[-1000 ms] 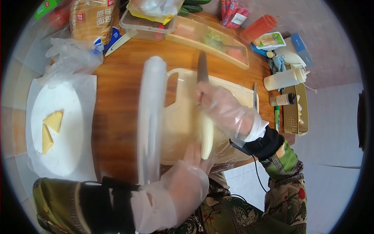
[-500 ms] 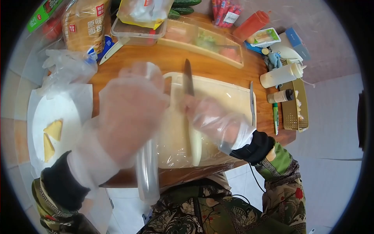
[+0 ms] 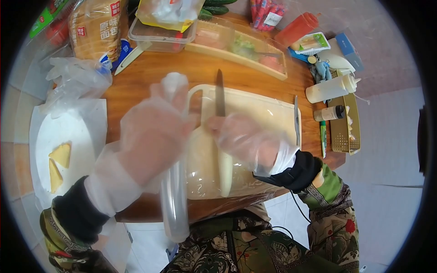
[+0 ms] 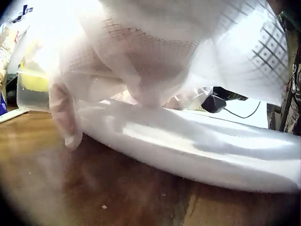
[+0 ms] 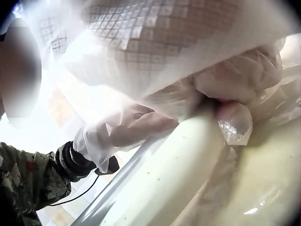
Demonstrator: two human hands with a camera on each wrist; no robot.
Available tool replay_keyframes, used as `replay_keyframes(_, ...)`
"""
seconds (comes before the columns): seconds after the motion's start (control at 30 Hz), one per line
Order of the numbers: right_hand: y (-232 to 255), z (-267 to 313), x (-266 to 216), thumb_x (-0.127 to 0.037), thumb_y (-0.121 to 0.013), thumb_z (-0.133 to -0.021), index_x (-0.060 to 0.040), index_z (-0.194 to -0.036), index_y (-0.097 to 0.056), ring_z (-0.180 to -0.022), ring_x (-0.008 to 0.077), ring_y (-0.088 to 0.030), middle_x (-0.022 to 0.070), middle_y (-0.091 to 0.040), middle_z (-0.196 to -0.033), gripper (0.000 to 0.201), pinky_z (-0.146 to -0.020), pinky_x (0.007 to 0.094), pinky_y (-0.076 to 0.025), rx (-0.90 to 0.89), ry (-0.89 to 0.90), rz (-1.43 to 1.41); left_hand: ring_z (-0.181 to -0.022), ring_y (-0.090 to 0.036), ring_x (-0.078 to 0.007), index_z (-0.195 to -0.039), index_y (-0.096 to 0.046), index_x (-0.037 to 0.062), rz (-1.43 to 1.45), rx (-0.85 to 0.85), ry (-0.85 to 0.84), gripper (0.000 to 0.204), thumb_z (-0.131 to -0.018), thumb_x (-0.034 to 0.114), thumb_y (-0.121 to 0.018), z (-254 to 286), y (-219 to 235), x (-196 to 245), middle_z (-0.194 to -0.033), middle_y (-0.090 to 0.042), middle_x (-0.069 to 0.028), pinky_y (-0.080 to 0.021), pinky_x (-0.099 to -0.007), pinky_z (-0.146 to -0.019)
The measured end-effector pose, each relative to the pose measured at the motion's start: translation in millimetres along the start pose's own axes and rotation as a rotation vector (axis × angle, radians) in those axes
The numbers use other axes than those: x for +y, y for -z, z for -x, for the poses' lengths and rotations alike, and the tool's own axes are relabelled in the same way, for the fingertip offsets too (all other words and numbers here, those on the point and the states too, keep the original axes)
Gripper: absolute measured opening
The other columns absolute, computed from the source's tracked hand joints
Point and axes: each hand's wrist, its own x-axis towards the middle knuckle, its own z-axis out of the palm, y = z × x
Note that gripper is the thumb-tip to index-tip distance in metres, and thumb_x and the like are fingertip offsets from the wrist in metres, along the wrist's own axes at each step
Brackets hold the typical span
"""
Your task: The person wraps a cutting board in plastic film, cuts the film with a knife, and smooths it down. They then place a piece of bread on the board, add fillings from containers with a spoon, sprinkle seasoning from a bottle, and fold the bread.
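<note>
In the head view my left hand [image 3: 152, 136], in a clear plastic glove, grips a thick roll of cling film [image 3: 174, 200] from above near its far end. The left wrist view has its gloved fingers [image 4: 65, 115] bent down over the roll. My right hand [image 3: 243, 136], gloved too, holds a knife by its cream handle [image 3: 226, 175]. The knife's blade [image 3: 220, 93] points away from me over the cutting board [image 3: 268, 109]. Shiny clear film lies across the board's near part. Most of the grip on the handle is hidden by the glove in the right wrist view.
On the left, two bread triangles [image 3: 60, 154] lie on white paper [image 3: 91, 136]. Bagged bread [image 3: 95, 32], a plastic container [image 3: 159, 38] and a divided tray [image 3: 268, 73] line the back. A second knife [image 3: 297, 120] rests at the board's right edge, beside squeeze bottles and a basket [image 3: 337, 141].
My left hand has moved from the board's near edge up and left onto the film roll. The roll has shifted towards me. My right hand keeps hold of the knife.
</note>
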Motion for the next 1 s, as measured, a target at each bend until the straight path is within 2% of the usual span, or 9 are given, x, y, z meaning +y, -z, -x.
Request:
replay_keyframes(0.1,-10.8,3.3,4.2,-0.022,-0.049,-0.098,-0.0068,-0.103,-0.058,-0.06,0.0257,-0.055,0.0094,-0.054,-0.074,0.018,-0.054,0.0346,-0.049,0.354,0.216,0.254,-0.088,-0.069,-0.0345,-0.152,-0.042,0.0146,-0.03,0.03,-0.029,0.068,-0.092,0.039,-0.065,-0.6,-6.6,-1.9,-0.127,-0.056,-0.0225,-0.057,-0.0438,-0.074)
replay_keyframes(0.13,-10.1,3.3,7.8,-0.022,-0.049,-0.098,-0.0068,-0.103,-0.058,-0.06,0.0257,-0.055,0.0094,-0.054,-0.074,0.018,-0.054,0.0346,-0.049,0.353,0.215,0.255,-0.085,-0.069,-0.0345,-0.153,-0.041,0.0148,-0.045,0.038,-0.05,0.069,-0.093,0.039,-0.064,-0.5,-9.1,-3.2,-0.125,-0.056,-0.0234,-0.056,-0.0441,-0.072)
replay_keyframes(0.2,-0.5,-2.7,15.2,-0.022,-0.05,-0.098,-0.0092,-0.107,-0.06,-0.066,0.0281,-0.058,0.0121,-0.058,-0.079,0.018,-0.063,0.0365,-0.052,0.016,0.178,-0.14,-0.083,-0.069,-0.0346,-0.154,-0.039,0.015,-0.059,0.047,-0.071,0.07,-0.093,0.039,-0.063,0.1,-13.5,-5.2,-0.123,-0.057,-0.0244,-0.056,-0.0445,-0.069)
replay_keyframes(0.33,-5.0,-4.6,20.6,-0.02,-0.054,-0.097,-0.0102,-0.108,-0.064,-0.078,0.0312,-0.061,0.0147,-0.062,-0.085,0.018,-0.074,0.0386,-0.052,0.11,0.276,-0.128,-0.076,-0.068,-0.0344,-0.155,-0.037,0.014,-0.049,0.121,-0.122,0.071,-0.092,0.038,-0.062,0.2,-22.5,-9.7,-0.113,-0.061,-0.0241,-0.055,-0.0453,-0.063)
replay_keyframes(0.4,15.6,-7.4,8.8,-0.006,-0.059,-0.085,-0.007,-0.095,-0.063,-0.088,0.0326,-0.066,0.0144,-0.066,-0.09,0.012,-0.075,0.0402,-0.053,-0.069,0.035,-0.274,-0.074,-0.068,-0.0342,-0.155,-0.037,0.0135,-0.048,0.144,-0.138,0.071,-0.092,0.038,-0.062,0.3,-25.2,-11.3,-0.109,-0.062,-0.0234,-0.054,-0.0453,-0.062)
replay_keyframes(0.57,5.5,-6.4,24.4,-0.006,-0.059,-0.085,-0.0042,-0.096,-0.062,-0.089,0.0318,-0.064,0.0141,-0.063,-0.093,0.011,-0.075,0.0401,-0.052,-0.019,0.189,-0.246,-0.069,-0.066,-0.0315,-0.154,-0.038,0.0117,-0.055,0.186,-0.18,0.071,-0.092,0.038,-0.062,1.3,-28.4,-12.6,-0.086,-0.065,-0.016,-0.054,-0.0442,-0.061)
replay_keyframes(0.83,18.3,-14.8,36.9,-0.009,-0.059,-0.088,-0.0047,-0.097,-0.062,-0.081,0.0326,-0.062,0.0156,-0.063,-0.091,0.011,-0.071,0.0384,-0.052,0.17,0.347,-0.036,-0.069,-0.066,-0.0311,-0.153,-0.039,0.0115,-0.063,0.195,-0.189,0.07,-0.092,0.037,-0.063,1.1,-30.3,-13.0,-0.086,-0.064,-0.016,-0.053,-0.0443,-0.059)
replay_keyframes(0.93,43.8,-2.1,33.7,-0.011,-0.052,-0.099,-0.0071,-0.09,-0.056,-0.061,0.0234,-0.057,0.0109,-0.055,-0.072,0.011,-0.062,0.0384,-0.05,-0.088,-0.078,-0.577,-0.07,-0.066,-0.0319,-0.152,-0.04,0.0113,-0.036,0.235,-0.202,0.07,-0.091,0.036,-0.063,1.0,-33.2,-15.2,-0.086,-0.064,-0.0167,-0.053,-0.045,-0.059)
replay_keyframes(1.0,71.0,8.2,37.5,-0.012,-0.048,-0.103,-0.0065,-0.087,-0.051,-0.065,0.0167,-0.061,0.0071,-0.054,-0.073,0.017,-0.062,0.0358,-0.05,-0.272,-0.088,-0.733,-0.07,-0.066,-0.0323,-0.152,-0.04,0.0111,-0.03,0.249,-0.208,0.07,-0.091,0.036,-0.064,1.0,-34.1,-14.9,-0.087,-0.064,-0.0172,-0.053,-0.0454,-0.059)
